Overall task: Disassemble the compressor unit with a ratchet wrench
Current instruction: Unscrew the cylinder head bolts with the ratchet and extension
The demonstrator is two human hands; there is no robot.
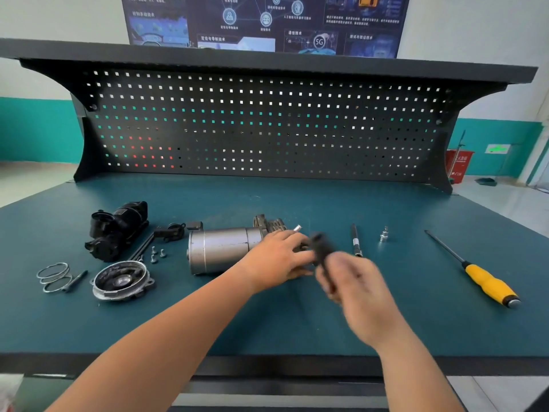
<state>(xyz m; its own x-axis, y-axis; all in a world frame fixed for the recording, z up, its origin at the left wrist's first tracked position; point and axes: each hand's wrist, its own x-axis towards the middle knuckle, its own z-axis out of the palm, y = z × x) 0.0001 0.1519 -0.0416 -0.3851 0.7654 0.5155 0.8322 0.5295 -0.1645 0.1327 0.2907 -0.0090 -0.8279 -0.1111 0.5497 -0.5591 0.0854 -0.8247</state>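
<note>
Two hands [277, 257], right [358, 288] perhaps round ratchet [322, 247]

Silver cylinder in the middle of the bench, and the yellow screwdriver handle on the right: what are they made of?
The silver cylindrical housing looks like bare metal, perhaps steel or aluminium: dull grey sheen with scuffs. The yellow screwdriver handle looks like moulded plastic or rubber: matte, even colour, with a shiny end cap.

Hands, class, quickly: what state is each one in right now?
Left hand: on the compressor unit's end; grip cannot be told.
Right hand: blurred, closed on what looks like the ratchet wrench.
</note>
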